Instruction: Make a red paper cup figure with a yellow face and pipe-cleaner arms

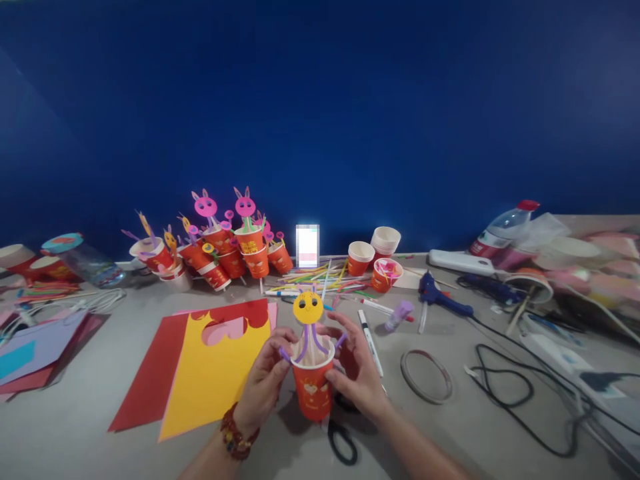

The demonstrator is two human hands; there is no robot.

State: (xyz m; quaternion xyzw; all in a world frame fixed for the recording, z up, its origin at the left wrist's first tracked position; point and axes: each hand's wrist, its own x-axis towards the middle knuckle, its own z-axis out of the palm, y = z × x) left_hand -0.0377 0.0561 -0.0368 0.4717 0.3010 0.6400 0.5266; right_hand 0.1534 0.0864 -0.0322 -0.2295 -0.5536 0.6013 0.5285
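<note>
A red paper cup (314,393) stands upright between my two hands near the front of the table. From it rises a yellow smiling round face (309,307) on purple pipe-cleaner stems, with purple ends bent over the rim on both sides. My left hand (267,373), with a beaded bracelet at the wrist, pinches the purple end at the cup's left rim. My right hand (357,370) is curved round the cup's right side, its thumb against the cup wall and its fingers near the right purple end. Black-handled scissors (343,445) lie beside the cup's base, partly hidden.
Yellow (215,373) and red paper sheets lie left. Decorated cups (255,260) crowd the back left. Behind are loose pipe cleaners, plain cups (361,259) and a lit screen (307,247). Right are a tape ring (427,377), a glue stick (399,316), a blue glue gun (443,297) and cables.
</note>
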